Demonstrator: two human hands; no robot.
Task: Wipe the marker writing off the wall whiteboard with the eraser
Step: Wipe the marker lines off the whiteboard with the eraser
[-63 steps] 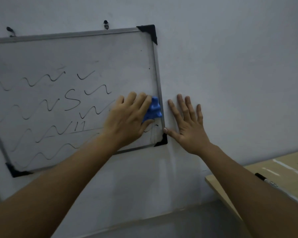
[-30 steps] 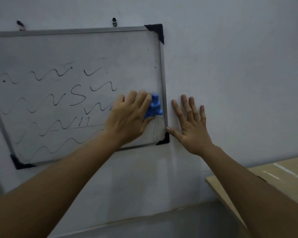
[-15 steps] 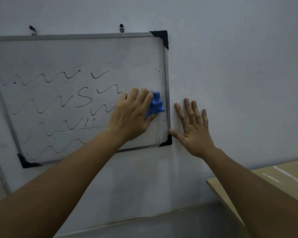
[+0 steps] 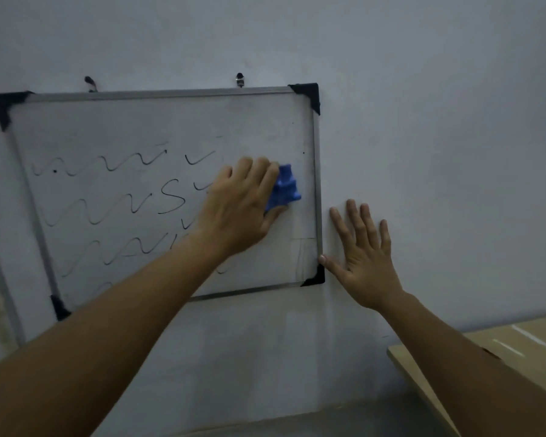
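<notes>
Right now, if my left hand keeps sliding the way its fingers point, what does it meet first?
Probably the whiteboard's top right corner cap; the left hand with the blue eraser points up and right.

Blue eraser [image 4: 285, 189] on half-wiped whiteboard [image 4: 133, 127]

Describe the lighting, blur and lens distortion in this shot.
Head view: dim, flat, bluish light with no glare on the whiteboard; soft shadows only under the arms. The left hand and blue eraser look slightly motion-smeared, while the right hand, flat on the wall, is sharper. Wide-angle bowing bends the board's frame; the wavy marker lines stay readable.
</notes>
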